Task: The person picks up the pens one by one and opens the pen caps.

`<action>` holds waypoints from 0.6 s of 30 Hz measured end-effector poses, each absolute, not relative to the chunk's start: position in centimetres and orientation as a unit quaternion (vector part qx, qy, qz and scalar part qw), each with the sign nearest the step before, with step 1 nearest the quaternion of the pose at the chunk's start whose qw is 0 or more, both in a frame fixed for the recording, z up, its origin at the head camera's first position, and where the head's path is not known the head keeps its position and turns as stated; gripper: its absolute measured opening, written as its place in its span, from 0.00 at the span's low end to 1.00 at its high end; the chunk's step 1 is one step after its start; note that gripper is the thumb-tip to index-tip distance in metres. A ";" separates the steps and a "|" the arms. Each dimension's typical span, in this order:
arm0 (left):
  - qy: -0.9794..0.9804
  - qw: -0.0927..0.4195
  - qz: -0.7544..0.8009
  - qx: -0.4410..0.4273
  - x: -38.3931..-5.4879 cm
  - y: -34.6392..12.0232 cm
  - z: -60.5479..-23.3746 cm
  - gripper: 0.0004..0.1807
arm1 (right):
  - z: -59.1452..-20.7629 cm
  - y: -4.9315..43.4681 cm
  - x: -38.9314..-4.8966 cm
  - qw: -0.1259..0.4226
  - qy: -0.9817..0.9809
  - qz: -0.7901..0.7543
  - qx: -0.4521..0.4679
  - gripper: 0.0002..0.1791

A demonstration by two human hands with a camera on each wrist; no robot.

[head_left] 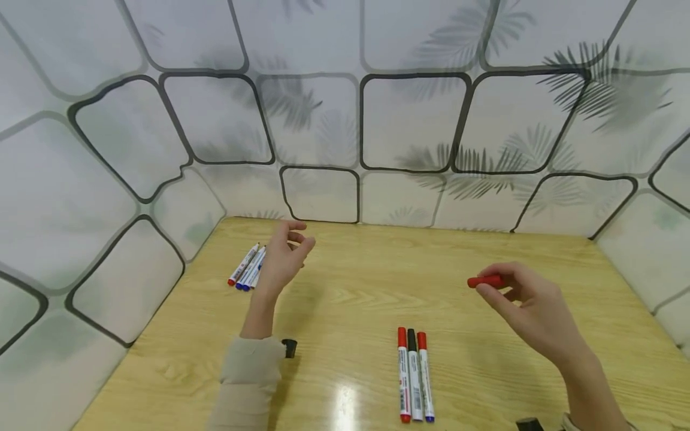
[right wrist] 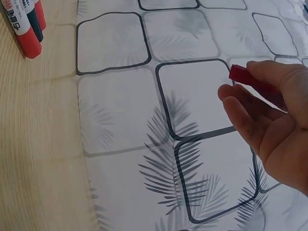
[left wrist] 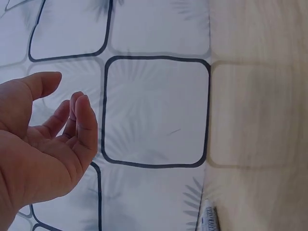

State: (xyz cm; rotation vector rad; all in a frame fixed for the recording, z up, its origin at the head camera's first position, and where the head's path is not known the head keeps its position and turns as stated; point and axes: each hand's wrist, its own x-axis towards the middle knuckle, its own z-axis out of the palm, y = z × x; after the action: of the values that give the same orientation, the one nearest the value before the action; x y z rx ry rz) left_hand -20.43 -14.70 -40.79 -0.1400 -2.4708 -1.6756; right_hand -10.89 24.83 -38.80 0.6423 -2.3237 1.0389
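Overall, the pale yellow wood-grain worktop (head_left: 350, 263) is walled along its far, left and right edges by white printed panels (head_left: 412, 126) with black and grey rounded outlines and grey palm leaves. Toward the far left corner, the left hand (head_left: 281, 260) is raised with its fingers loosely bent and its thumb apart from them, leaving a wide gap. Just beside it, between that hand and the left edge, lies a cluster of slim white-barrelled markers (head_left: 245, 267) with red and blue ends, its right side partly hidden by the hand. On the other side, the right hand (head_left: 533, 308) pinches a short red plastic cylinder (head_left: 485, 281) narrowly between thumb and fingers; one end sticks out leftward, while the fingers cover the other. A broad stretch of wood grain separates the two hands, and another runs from the right hand to the right edge. Nearer the viewer, well in from the side edges, three white-barrelled markers lie side by side: a red-capped marker with a red end (head_left: 403, 383), a black-capped marker (head_left: 415, 383) and a red-capped marker with a blue end (head_left: 426, 383). Their caps point toward the far edge, well apart from it.
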 end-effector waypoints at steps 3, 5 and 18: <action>-0.827 0.053 -0.557 -0.048 -20.6 -14.1 -41.8 0.20 | -38.7 25.1 -11.0 0.257 -0.840 0.402 0.258 0.24; -0.829 0.040 -0.555 -0.049 -20.5 -13.8 -42.4 0.20 | -38.7 25.3 -11.0 0.255 -0.832 0.416 0.265 0.26; -0.839 0.018 -0.541 -0.060 -20.9 -13.1 -43.5 0.20 | -38.6 25.4 -11.0 0.222 -0.746 0.596 0.198 0.31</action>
State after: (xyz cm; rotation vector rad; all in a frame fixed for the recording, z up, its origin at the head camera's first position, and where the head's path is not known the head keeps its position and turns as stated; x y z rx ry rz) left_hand -20.85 -13.07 -43.53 -0.1866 -2.6059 -1.6804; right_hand -11.03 25.36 -38.64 0.5473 -2.0602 1.6461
